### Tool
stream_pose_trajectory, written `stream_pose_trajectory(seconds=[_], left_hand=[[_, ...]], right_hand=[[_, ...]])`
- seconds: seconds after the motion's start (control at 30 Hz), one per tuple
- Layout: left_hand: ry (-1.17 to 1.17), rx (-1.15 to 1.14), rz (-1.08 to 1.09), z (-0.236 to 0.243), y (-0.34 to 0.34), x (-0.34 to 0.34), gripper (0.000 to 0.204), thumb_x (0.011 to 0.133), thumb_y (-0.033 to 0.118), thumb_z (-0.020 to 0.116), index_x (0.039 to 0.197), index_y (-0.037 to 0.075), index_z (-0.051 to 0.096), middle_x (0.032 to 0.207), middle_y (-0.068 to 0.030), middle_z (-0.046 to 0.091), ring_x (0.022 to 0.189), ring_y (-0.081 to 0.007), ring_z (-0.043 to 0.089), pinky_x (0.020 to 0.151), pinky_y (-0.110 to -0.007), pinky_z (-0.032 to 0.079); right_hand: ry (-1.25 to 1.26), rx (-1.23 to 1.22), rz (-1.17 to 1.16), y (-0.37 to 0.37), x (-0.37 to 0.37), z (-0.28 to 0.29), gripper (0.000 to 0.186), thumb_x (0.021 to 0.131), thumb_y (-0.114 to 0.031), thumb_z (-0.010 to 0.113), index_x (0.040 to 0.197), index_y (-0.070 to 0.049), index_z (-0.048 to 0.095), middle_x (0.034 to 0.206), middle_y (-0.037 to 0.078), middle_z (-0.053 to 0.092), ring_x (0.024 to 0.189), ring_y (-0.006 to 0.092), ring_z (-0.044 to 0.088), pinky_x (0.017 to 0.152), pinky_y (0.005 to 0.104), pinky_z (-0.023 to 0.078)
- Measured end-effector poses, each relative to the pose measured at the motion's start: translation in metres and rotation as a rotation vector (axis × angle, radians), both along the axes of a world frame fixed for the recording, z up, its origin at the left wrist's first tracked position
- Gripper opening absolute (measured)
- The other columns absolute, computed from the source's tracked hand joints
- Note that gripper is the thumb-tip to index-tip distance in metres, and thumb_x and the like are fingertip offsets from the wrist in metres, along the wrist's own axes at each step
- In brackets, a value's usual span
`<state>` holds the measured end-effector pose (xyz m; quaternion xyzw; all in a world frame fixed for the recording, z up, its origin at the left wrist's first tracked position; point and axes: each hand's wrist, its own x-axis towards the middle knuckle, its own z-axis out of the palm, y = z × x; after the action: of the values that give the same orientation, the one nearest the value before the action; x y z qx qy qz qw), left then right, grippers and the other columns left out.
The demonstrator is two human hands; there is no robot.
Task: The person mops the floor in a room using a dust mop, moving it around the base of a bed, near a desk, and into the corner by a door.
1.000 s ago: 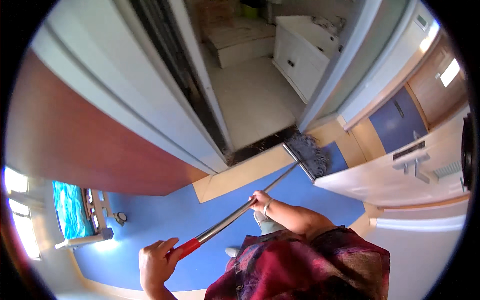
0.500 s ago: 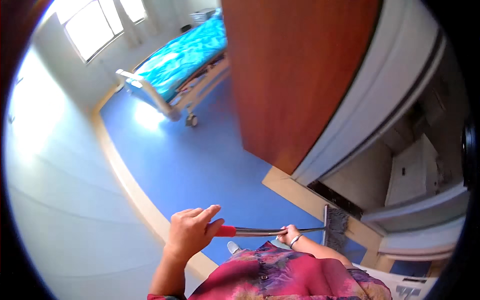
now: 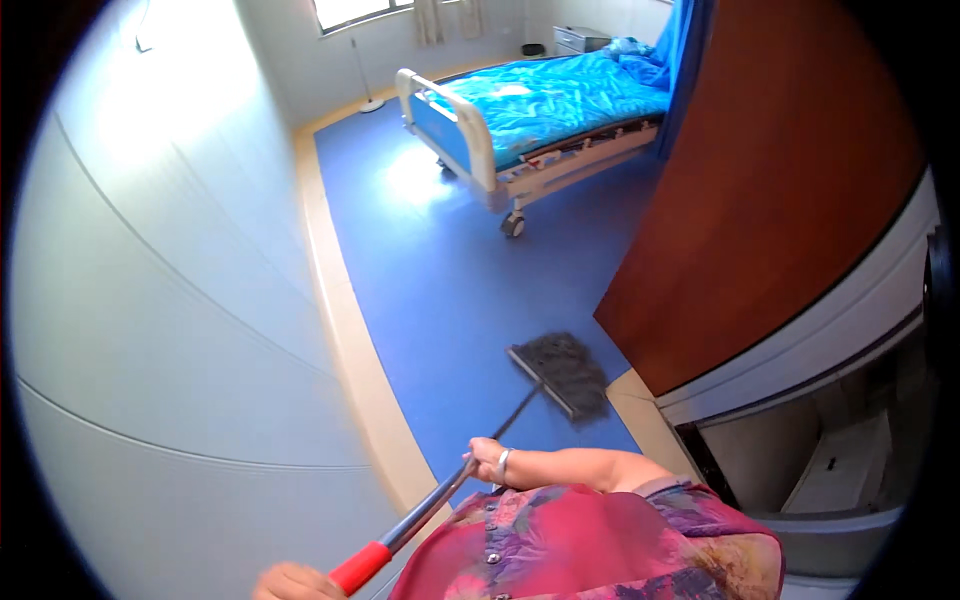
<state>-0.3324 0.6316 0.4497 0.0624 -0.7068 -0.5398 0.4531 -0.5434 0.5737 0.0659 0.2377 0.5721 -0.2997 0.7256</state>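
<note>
The blue floor [image 3: 465,280] is spread through the middle of the room, and a beige border [image 3: 362,390] runs along its left edge. At the left stands a big pale wall [image 3: 190,370] with curved-looking seams; at the right, a reddish-brown panel [image 3: 770,220] leans in the view, because the lens bends it. Further away, at the top, there is a bed [image 3: 570,95] with a shiny turquoise cover, a pale footboard and wheels; a patch of bright light lies on the floor near its foot. In front, the person's shirt [image 3: 570,540], pink and purple with pattern, fills the lower edge.

Then comes the mop [image 3: 562,372]: its grey, shaggy head lies on the blue floor, near the lower corner of the panel, and its pole comes back slantwise to the person, ending with a red grip [image 3: 360,568]. Behind the bed's far end is a small drawer cabinet [image 3: 580,40].

About the hands: the right hand [image 3: 487,459] is closed around the pole. The left hand [image 3: 293,583] is at the end of the red grip, but it is cut by the lower edge, so I cannot tell how its fingers close. The smallest thing is a bracelet [image 3: 503,466] on the right wrist.
</note>
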Motion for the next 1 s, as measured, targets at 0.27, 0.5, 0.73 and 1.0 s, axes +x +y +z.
stream_pose_trajectory(seconds=[0.27,0.5,0.73,1.0], left_hand=[[-0.547,0.256,0.618,-0.042,0.043,-0.015,0.018,0.060,-0.003,0.052,0.078,-0.001,0.053,0.065,-0.0113,0.055,0.062,-0.0218,0.052,0.055,-0.026,0.040],[-0.574,0.159,0.745,-0.083,-0.018,-0.030,0.016,0.064,-0.005,0.049,0.078,0.000,0.054,0.064,-0.0085,0.053,0.062,-0.0200,0.052,0.076,-0.039,0.035],[-0.602,0.171,0.825,-0.085,-0.124,-0.058,0.012,0.065,-0.007,0.049,0.075,0.000,0.051,0.060,-0.0093,0.052,0.055,-0.0188,0.053,0.073,-0.040,0.037],[-0.631,0.243,0.850,-0.127,-0.224,-0.061,0.018,0.063,-0.008,0.048,0.076,0.003,0.053,0.064,-0.0078,0.055,0.062,-0.0191,0.055,0.082,-0.045,0.029]], right_hand=[[0.093,-0.264,0.377,-0.039,0.098,0.071,0.011,0.068,-0.005,0.041,0.078,-0.001,0.038,0.060,0.007,0.043,0.044,0.0147,0.048,0.036,0.0260,0.042],[-0.085,-0.408,0.561,-0.101,0.129,0.089,0.009,0.070,-0.006,0.045,0.069,-0.002,0.037,0.056,0.004,0.040,0.043,0.0117,0.043,0.039,0.0224,0.040],[-0.076,-0.378,0.502,-0.206,0.119,0.090,0.009,0.069,-0.005,0.044,0.068,-0.001,0.036,0.055,0.005,0.039,0.043,0.0128,0.043,0.039,0.0241,0.039],[0.052,-0.438,0.430,-0.318,0.101,0.065,0.012,0.068,-0.005,0.046,0.070,0.000,0.035,0.054,0.006,0.040,0.040,0.0137,0.043,0.035,0.0245,0.038]])
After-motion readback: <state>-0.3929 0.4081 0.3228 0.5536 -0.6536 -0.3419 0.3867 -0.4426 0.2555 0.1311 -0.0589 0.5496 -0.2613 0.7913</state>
